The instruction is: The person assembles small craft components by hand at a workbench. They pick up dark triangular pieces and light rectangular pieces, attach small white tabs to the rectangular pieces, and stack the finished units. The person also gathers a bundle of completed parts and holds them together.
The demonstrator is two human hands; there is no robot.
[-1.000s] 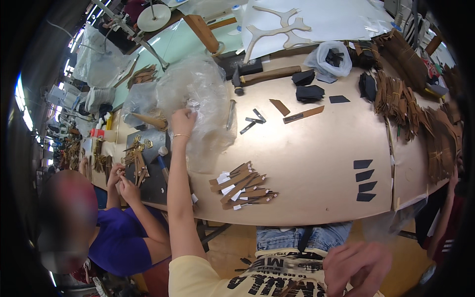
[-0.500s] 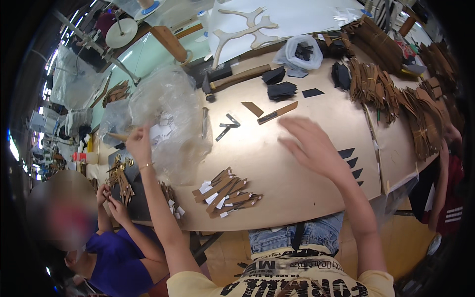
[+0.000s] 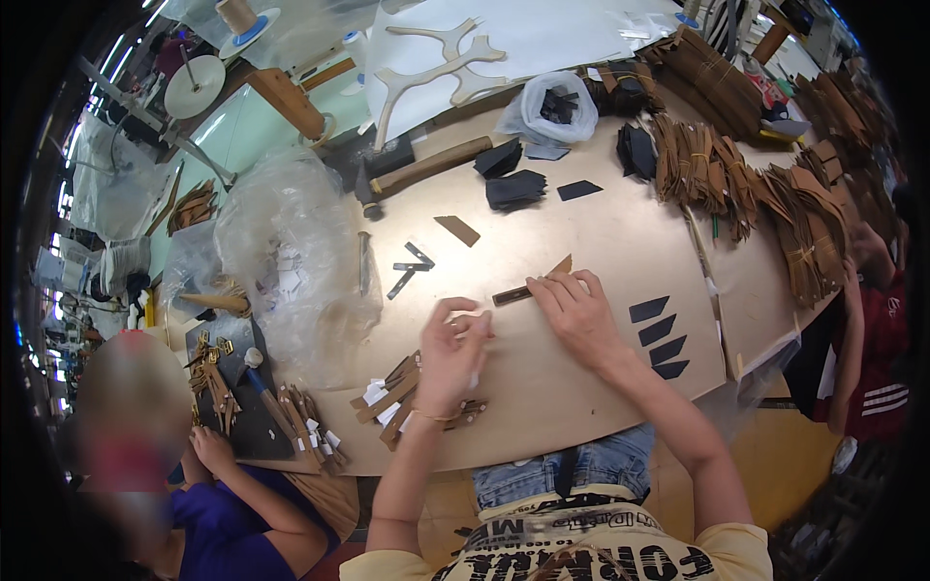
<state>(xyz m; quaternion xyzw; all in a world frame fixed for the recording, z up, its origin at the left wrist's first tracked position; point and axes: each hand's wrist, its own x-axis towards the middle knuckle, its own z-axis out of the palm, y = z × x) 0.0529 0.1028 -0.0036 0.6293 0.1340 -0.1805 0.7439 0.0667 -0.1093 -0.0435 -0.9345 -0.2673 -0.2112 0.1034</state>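
Note:
On the tabletop, my right hand bends its fingers over a narrow brown strip, gripping its middle. A dark piece lies along the strip's left end. My left hand hovers just left of it, fingers curled and pinched together; what they hold, if anything, is too small to make out. Below that hand spreads a pile of brown strips with white tags, partly hidden by it. Several small dark strips with holes and a brown slanted piece lie beyond.
A hammer, black piece stacks and a plastic bag of dark bits stand farther back. Black slanted pieces lie right, brown bundles far right. A large clear bag lies left. A co-worker's hand is lower left.
My left hand has come back from the clear bag towards the middle. My right hand, spread above the table before, has closed on the brown strip. The head view has shifted slightly.

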